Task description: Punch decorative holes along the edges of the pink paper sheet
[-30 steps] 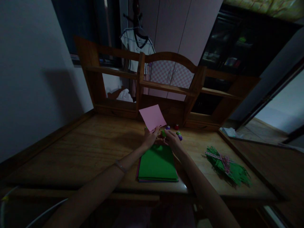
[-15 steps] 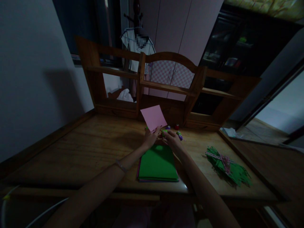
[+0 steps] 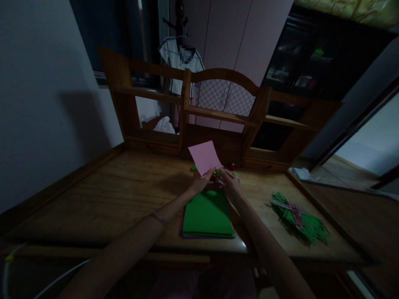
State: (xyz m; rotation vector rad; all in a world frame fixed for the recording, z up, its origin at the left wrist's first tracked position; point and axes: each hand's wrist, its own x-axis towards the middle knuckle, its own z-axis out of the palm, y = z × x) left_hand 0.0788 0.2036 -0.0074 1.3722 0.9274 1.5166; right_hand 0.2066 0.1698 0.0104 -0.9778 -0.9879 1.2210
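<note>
A square sheet of pink paper (image 3: 205,157) is tilted up above the desk, with a row of small punched holes along its lower edge. My left hand (image 3: 199,182) is closed on that lower edge. Fingers of my right hand (image 3: 229,179) grip a small green craft punch (image 3: 217,172) at the paper's right lower corner; they hide part of it. Beneath both hands lies a stack of coloured sheets with a green sheet (image 3: 207,214) on top. Behind the right hand stand more little punches, among them a red punch (image 3: 232,166) and a partly hidden green one (image 3: 235,174).
At the right of the wooden desk (image 3: 124,195) lies a heap of fringed green paper strips (image 3: 307,222) with pink punched strips (image 3: 296,212) across it. A small green object (image 3: 193,168) sits left of the paper. A wooden shelf unit (image 3: 218,116) closes the desk's back.
The pink paper has shifted slightly right and down, and its edge now meets the green punch. My right hand has moved a little, covering more of the punches behind it.
</note>
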